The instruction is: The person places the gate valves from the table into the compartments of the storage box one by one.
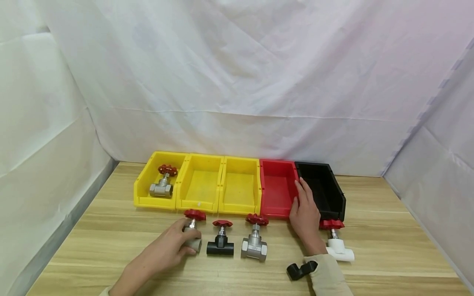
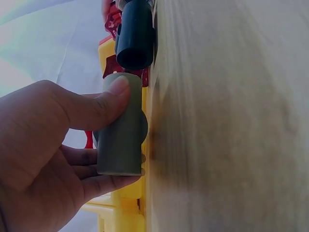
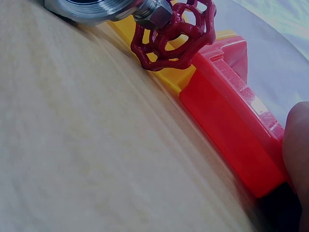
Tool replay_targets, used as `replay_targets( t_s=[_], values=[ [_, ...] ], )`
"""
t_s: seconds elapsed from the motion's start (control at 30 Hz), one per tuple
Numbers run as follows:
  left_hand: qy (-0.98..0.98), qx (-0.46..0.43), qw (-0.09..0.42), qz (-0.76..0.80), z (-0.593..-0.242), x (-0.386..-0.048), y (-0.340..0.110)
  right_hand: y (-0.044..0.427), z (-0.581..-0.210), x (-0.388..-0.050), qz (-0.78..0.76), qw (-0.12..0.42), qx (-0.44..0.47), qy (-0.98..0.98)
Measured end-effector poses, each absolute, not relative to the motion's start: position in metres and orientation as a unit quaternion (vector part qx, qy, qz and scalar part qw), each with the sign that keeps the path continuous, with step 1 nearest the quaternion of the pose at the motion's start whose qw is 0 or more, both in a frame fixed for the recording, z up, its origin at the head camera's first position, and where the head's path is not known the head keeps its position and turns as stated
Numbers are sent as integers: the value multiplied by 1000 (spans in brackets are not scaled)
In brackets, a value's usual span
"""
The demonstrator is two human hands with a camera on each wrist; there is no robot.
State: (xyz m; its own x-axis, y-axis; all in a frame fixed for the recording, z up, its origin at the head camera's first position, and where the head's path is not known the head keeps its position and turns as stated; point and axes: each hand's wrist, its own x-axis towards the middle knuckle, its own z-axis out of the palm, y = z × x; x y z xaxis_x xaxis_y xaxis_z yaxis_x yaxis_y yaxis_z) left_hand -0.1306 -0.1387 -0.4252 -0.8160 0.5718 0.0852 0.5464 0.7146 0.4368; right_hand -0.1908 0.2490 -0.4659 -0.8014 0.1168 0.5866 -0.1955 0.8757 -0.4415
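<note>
My left hand holds a grey plastic valve with a red handwheel, low over the table. In the left wrist view the thumb lies along the valve's grey tube, with the fingers behind it. My right hand rests by the front of the red bin and the black bin, its fingers extended and nothing visibly held. Nearest to the left hand stands a black valve. A steel valve stands between the hands, and a white valve sits beside the right forearm.
Three yellow bins adjoin the red one; the leftmost yellow bin contains a steel valve with a red wheel. The wrist camera is strapped to the right sleeve. White cloth hangs behind the bins and at both sides.
</note>
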Motion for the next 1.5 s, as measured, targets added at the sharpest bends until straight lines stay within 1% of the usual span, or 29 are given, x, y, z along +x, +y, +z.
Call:
replay_targets(
  t_s=[0.17, 0.4, 0.57, 1.03, 1.5],
  values=[
    [925, 306, 21, 226, -422, -131, -139, 249, -464, -191, 249, 313, 19, -916],
    [921, 325, -9, 215, -418, -130, -141, 249, -464, -191, 248, 312, 16, -917],
    [921, 325, -20, 213, -418, -131, -141, 248, -464, -192, 252, 312, 21, -916],
    [917, 330, -32, 220, -408, -130, -142, 249, -468, -191, 252, 316, 18, -915],
    [912, 340, -60, 222, -404, -137, -141, 249, -467, -191, 256, 293, 5, -921]
  ],
)
